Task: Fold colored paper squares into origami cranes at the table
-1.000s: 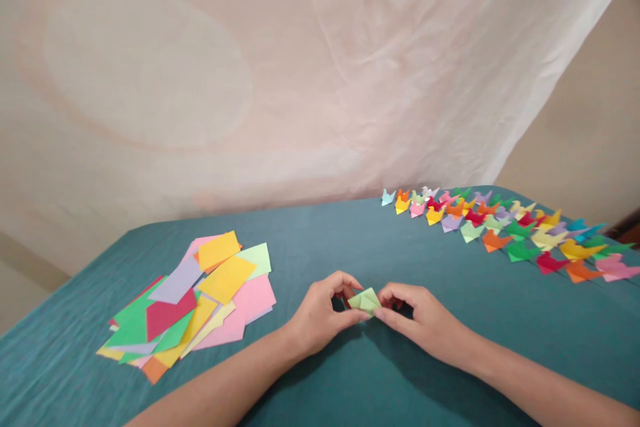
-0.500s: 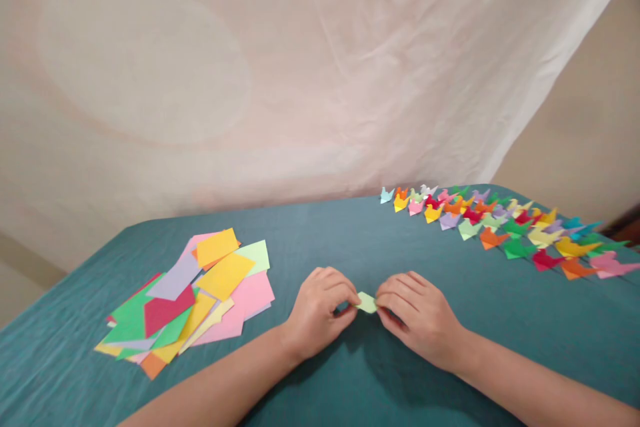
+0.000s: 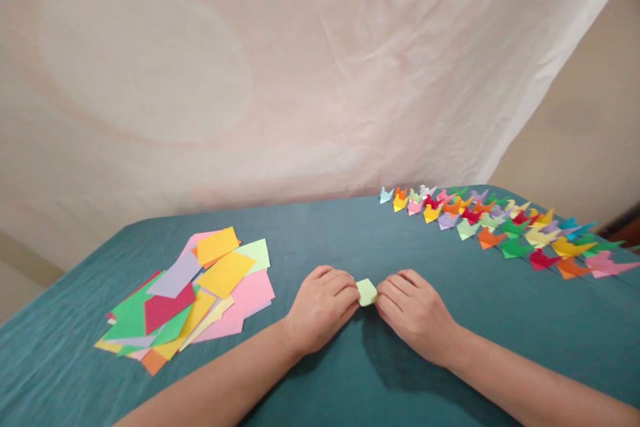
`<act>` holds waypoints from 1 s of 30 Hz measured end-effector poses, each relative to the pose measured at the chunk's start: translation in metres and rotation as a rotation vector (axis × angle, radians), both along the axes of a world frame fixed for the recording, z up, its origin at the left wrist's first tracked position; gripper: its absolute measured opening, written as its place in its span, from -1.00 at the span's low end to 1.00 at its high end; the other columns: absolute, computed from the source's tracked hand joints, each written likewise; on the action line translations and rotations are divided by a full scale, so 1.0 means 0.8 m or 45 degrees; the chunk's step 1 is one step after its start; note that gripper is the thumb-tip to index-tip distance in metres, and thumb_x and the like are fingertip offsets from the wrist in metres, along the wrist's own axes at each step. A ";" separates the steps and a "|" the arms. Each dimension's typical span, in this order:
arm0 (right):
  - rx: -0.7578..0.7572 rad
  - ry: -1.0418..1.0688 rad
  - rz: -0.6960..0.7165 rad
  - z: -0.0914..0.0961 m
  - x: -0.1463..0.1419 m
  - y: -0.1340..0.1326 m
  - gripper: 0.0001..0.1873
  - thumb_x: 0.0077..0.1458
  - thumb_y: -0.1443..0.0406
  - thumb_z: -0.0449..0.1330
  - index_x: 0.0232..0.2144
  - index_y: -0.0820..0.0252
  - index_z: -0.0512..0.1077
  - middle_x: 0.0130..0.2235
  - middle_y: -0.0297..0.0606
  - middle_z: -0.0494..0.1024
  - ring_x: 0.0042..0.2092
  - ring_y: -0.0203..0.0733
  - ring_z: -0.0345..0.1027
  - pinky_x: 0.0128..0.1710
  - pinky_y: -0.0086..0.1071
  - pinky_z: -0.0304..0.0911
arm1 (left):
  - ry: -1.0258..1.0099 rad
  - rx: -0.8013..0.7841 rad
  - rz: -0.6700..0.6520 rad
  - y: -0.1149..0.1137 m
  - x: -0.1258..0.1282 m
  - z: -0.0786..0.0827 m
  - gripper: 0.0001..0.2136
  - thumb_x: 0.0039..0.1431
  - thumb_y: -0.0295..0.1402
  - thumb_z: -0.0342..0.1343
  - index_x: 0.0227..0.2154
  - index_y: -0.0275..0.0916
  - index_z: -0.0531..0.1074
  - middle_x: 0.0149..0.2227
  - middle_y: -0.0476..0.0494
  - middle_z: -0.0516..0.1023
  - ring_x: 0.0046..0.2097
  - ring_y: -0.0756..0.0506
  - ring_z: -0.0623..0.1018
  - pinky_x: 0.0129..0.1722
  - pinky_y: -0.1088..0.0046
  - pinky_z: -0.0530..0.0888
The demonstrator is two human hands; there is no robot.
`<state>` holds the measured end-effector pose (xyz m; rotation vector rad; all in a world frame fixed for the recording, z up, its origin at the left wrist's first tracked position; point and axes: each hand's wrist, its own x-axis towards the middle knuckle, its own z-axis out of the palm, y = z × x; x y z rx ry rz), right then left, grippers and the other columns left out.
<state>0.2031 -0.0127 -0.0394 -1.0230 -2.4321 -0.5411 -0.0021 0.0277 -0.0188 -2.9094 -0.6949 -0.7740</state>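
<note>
Between my two hands is a small folded piece of pale green paper. My left hand pinches its left side, the fingers closed and turned down. At its right edge my right hand grips it with thumb and fingertips. The fingers cover both ends of the paper, so only its middle shows. Both hands are low over the teal tablecloth, near the middle of the table.
On the left lies a loose, overlapping pile of coloured paper sheets. Rows of small folded paper birds in many colours stand at the back right. Behind the table hangs a pale cloth.
The pale green paper has tilted, showing a broader, squarer face. My left fingers have closed in, and the gap under the left thumb is gone. The right hand has barely moved.
</note>
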 end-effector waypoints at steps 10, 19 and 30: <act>-0.232 0.114 0.028 0.004 -0.005 -0.001 -0.74 0.19 0.45 -0.02 -0.46 0.22 0.40 -0.43 -0.22 0.44 -0.34 -0.19 0.25 -0.26 -0.27 0.07 | 0.121 -0.135 0.016 0.001 0.000 -0.006 -0.84 0.23 -0.47 -0.09 -0.41 -0.24 0.37 -0.36 -0.07 0.52 -0.26 0.00 0.49 -0.18 0.43 0.32; -0.573 0.390 0.096 0.003 0.009 0.005 -0.84 0.17 0.38 0.05 -0.36 0.20 0.43 -0.31 -0.22 0.47 -0.25 -0.21 0.30 -0.22 -0.29 0.17 | 0.263 -0.196 -0.028 0.000 -0.004 -0.001 -0.83 0.26 -0.34 -0.07 -0.31 -0.23 0.41 -0.32 -0.10 0.50 -0.25 -0.04 0.47 -0.18 0.40 0.33; -1.101 0.801 0.100 0.004 0.015 0.027 -0.94 0.01 0.38 0.17 -0.48 0.19 0.43 -0.32 -0.29 0.42 -0.26 -0.24 0.33 -0.22 -0.35 0.24 | 0.278 -0.157 -0.021 -0.002 -0.003 0.001 -0.76 0.28 -0.36 -0.13 -0.35 -0.22 0.44 -0.37 -0.10 0.48 -0.32 -0.03 0.47 -0.25 0.43 0.34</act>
